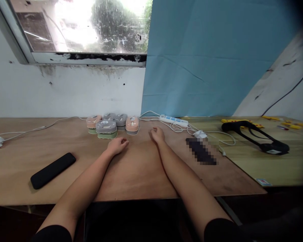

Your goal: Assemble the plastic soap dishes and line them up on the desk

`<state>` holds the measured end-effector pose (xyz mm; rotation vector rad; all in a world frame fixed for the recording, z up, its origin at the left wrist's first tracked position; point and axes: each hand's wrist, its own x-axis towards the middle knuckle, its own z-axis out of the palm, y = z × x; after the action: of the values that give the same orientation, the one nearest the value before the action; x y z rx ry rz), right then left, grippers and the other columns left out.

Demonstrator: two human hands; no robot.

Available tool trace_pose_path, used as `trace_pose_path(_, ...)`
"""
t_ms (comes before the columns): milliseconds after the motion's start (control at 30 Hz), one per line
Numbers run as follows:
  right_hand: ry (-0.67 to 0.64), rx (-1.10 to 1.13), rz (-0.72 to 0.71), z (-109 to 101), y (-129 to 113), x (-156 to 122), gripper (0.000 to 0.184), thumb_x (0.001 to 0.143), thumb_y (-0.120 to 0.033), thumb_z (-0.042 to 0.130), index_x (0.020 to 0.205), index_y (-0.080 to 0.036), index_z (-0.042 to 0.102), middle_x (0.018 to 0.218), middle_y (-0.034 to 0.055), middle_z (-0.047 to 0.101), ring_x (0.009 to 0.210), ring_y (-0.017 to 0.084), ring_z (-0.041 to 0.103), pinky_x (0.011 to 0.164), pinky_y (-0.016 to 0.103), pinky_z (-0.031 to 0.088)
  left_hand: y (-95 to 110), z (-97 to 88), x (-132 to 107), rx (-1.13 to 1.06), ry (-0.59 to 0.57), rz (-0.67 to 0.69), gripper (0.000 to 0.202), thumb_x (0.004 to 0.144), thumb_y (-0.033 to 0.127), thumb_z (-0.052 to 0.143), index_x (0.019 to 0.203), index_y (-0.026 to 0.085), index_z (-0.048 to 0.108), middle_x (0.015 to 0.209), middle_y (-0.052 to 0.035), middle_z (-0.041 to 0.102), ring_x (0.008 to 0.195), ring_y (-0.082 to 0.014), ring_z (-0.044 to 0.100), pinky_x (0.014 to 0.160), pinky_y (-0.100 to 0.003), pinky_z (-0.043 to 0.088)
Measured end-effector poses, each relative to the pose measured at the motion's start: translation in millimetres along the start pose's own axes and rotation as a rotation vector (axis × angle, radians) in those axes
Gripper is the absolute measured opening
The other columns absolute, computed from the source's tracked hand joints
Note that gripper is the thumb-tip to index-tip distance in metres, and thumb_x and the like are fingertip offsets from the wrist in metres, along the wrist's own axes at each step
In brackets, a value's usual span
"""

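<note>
while both lie loose, empty | left hand (118, 145) | right hand (158, 134) | pixelated item (201, 151) unreadable

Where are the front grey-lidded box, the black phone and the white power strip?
front grey-lidded box (106, 126): head view, middle of its lid.
black phone (53, 170): head view, middle of its top face.
white power strip (173, 120): head view, middle of its body.

Black phone (53, 170) lying left — white power strip (173, 120) by blue backdrop (212, 57); black strap (255, 136) right.
</note>
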<state>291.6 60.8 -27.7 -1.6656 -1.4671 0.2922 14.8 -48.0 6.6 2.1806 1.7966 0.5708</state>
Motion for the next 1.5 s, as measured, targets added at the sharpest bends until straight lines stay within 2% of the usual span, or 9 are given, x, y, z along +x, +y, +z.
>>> trace_pose_path(100,-0.102,-0.085,-0.082,3.2,-8.3,-6.6,0.034,0.081,-0.036,0.055,0.108,-0.018,0.066,0.113,0.0099,0.065,0.105,0.022,0.06,0.094,0.035,0.044,-0.5,-0.3,-0.5,0.006,-0.002,0.006,0.044,0.087,0.055,0.045,0.11,0.024,0.067,0.107,-0.0073,0.071,0.099,-0.0253,0.063,0.077,-0.031,0.047)
trace_pose_path(200,-0.15,-0.124,-0.121,2.9,-12.9,-9.9,0.036,0.081,-0.038,0.056,0.109,-0.018,0.066,0.114,0.011,0.065,0.106,0.023,0.06,0.094,0.035,0.044,0.0,-1.4,-1.5,-0.001,-0.005,0.002,0.044,0.087,0.055,0.046,0.11,0.024,0.067,0.108,-0.0075,0.07,0.1,-0.0256,0.063,0.078,-0.031,0.047)
trace_pose_path(367,-0.159,-0.119,-0.104,0.9,-13.4,-9.8,0.038,0.082,-0.039,0.057,0.112,-0.019,0.065,0.117,0.0102,0.065,0.106,0.022,0.061,0.093,0.034,0.045,0.9,-2.6,-2.3,-0.008,-0.014,-0.004,0.044,0.086,0.054,0.048,0.112,0.024,0.067,0.113,-0.0074,0.069,0.103,-0.0253,0.062,0.082,-0.031,0.047)
trace_pose_path(967,-0.204,-0.143,-0.134,1.4,-14.1,-10.1,0.038,0.083,-0.041,0.056,0.111,-0.019,0.066,0.113,0.0093,0.068,0.103,0.023,0.062,0.089,0.034,0.046,-1.9,1.4,0.1,0.012,-0.007,0.022,0.047,0.087,0.056,0.046,0.114,0.024,0.066,0.105,-0.0066,0.07,0.098,-0.0251,0.063,0.077,-0.031,0.047)
trace_pose_path(1500,-0.215,-0.175,-0.132,0.8,-16.3,-11.0,0.034,0.084,-0.04,0.056,0.11,-0.021,0.066,0.112,0.0065,0.069,0.103,0.021,0.063,0.088,0.029,0.046,1.3,-19.3,-6.8,0.114,-0.084,0.026,0.05,0.086,0.058,0.044,0.118,0.023,0.063,0.115,-0.0089,0.067,0.102,-0.026,0.062,0.079,-0.031,0.046)
